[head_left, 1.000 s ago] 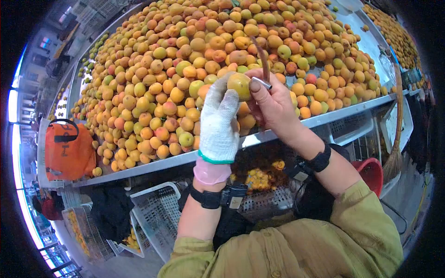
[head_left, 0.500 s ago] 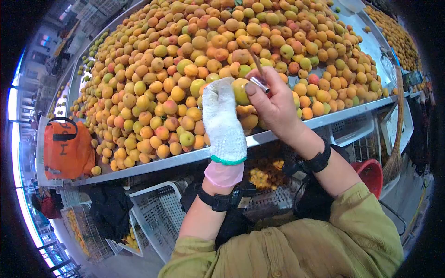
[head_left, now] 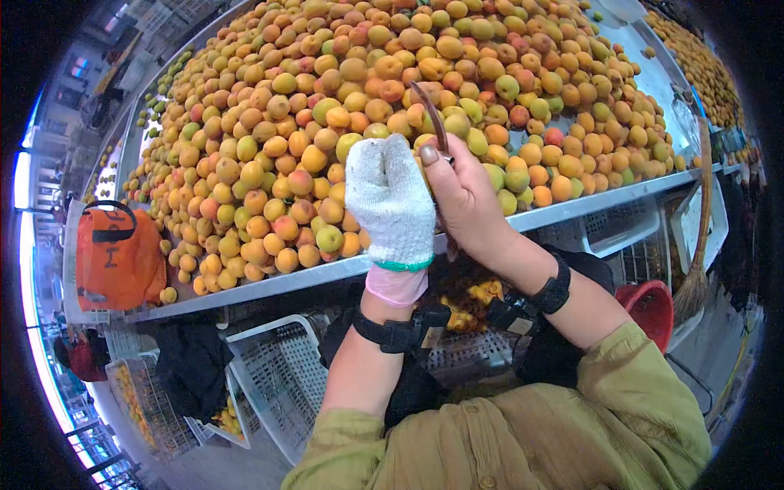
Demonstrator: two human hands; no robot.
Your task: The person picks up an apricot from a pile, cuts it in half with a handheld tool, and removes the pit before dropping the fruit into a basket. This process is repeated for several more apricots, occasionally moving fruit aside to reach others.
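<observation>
My left hand (head_left: 390,192) wears a white knit glove with a green edge over a pink under-glove. It is closed, fingers curled, above the near edge of the apricot pile (head_left: 269,163); whatever is inside is hidden. Beside it, touching or nearly so, my bare right hand (head_left: 469,192) is closed round a thin, curved, dark brown knife-like tool (head_left: 430,114). The tool's tip points up and away over the fruit, and its lower part is covered by my fingers.
A metal table edge (head_left: 318,273) runs below the pile. Under it stand white crates (head_left: 278,384) and cut orange fruit (head_left: 469,306). An orange bag (head_left: 118,257) hangs at left. At right are a red bucket (head_left: 649,314) and a broom (head_left: 698,269).
The yellow-green apricot between my hands is no longer visible. My left hand has turned into a fist and come slightly nearer. My right hand has lowered, and the tool's silver part is hidden.
</observation>
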